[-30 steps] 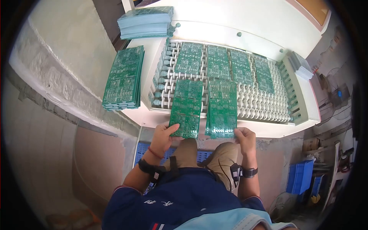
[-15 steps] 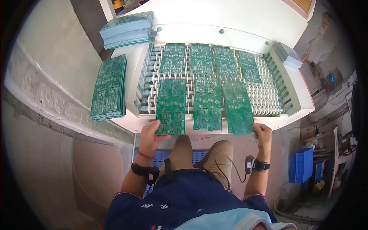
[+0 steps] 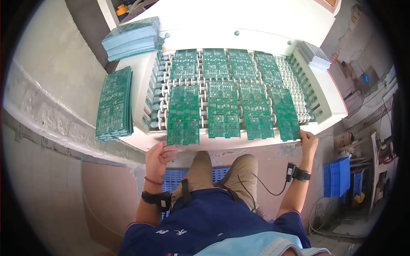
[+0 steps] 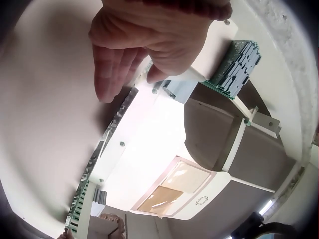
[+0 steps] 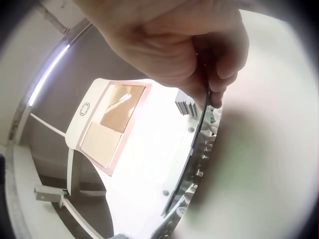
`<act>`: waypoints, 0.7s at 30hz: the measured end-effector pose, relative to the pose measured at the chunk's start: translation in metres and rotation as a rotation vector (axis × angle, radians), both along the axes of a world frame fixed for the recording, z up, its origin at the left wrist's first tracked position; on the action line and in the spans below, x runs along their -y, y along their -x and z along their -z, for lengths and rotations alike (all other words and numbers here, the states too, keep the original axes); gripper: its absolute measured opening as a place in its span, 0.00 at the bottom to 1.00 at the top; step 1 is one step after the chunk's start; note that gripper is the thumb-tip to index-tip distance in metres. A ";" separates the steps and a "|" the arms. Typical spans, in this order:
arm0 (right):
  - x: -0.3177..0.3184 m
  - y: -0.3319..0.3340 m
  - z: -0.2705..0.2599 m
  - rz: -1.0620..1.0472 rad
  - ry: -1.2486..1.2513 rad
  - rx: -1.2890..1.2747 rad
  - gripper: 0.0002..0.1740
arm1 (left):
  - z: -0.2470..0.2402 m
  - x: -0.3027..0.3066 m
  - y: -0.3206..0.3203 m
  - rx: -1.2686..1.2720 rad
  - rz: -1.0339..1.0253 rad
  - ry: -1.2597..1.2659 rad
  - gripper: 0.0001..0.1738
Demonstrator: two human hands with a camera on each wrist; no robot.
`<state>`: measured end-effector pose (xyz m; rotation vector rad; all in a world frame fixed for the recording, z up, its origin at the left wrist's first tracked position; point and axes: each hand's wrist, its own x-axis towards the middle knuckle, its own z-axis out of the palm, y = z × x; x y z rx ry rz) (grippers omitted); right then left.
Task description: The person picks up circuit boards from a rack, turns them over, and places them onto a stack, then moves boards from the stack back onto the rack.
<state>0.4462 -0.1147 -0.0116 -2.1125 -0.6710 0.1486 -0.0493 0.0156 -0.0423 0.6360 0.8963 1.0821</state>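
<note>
In the head view my right hand point(image 3: 309, 143) pinches the near right corner of a green circuit board point(image 3: 285, 114), the rightmost of the front row. The right wrist view shows thumb and fingers on the thin edge of that board point(image 5: 197, 144). My left hand point(image 3: 158, 158) holds nothing; its fingers are loosely bent just below the near left corner of the leftmost front board point(image 3: 183, 115). Two more boards, a middle-left one point(image 3: 224, 110) and a middle-right one point(image 3: 258, 111), lie between them on the white roller conveyor point(image 3: 163, 115), near ends overhanging its front.
Another row of boards point(image 3: 184, 64) lies farther back on the rollers. A board stack point(image 3: 114, 104) stands on the left ledge, with a taller stack point(image 3: 132, 40) behind it. At the right edge sits a grey-edged stack point(image 3: 315, 55). A blue bin point(image 3: 336, 177) stands lower right.
The boards once together in the right hand now lie spread side by side, the last carried rightward. The left hand has let go of the leftmost board and drawn back slightly.
</note>
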 end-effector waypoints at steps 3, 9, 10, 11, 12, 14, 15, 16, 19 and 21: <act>0.017 -0.010 0.005 0.013 0.018 0.037 0.14 | 0.002 0.004 0.005 -0.028 -0.030 -0.012 0.16; 0.063 -0.008 0.015 0.027 -0.417 -0.472 0.12 | 0.003 0.008 0.023 -0.081 -0.126 -0.012 0.14; 0.064 0.001 0.012 0.018 -0.540 -0.543 0.11 | 0.002 0.009 0.024 -0.089 -0.147 -0.025 0.14; 0.063 0.011 0.008 0.020 -0.541 -0.542 0.11 | 0.002 0.010 0.025 -0.089 -0.145 -0.024 0.14; 0.060 0.025 0.002 -0.027 -0.597 -0.554 0.09 | 0.002 0.011 0.025 -0.071 -0.075 -0.066 0.15; 0.049 0.059 -0.011 -0.129 -0.673 -0.581 0.07 | 0.001 0.015 0.022 -0.055 0.006 -0.107 0.15; 0.039 0.076 -0.017 -0.184 -0.694 -0.597 0.07 | -0.003 0.019 0.015 -0.088 0.089 -0.121 0.17; 0.030 0.091 -0.017 -0.321 -0.720 -0.629 0.06 | -0.007 0.024 0.007 -0.119 0.173 -0.136 0.18; -0.004 0.150 -0.020 -0.430 -0.600 -0.745 0.04 | -0.039 0.038 -0.027 -0.083 0.418 -0.280 0.20; -0.022 0.191 -0.018 -0.536 -0.495 -0.819 0.05 | -0.046 0.048 -0.047 -0.029 0.469 -0.313 0.21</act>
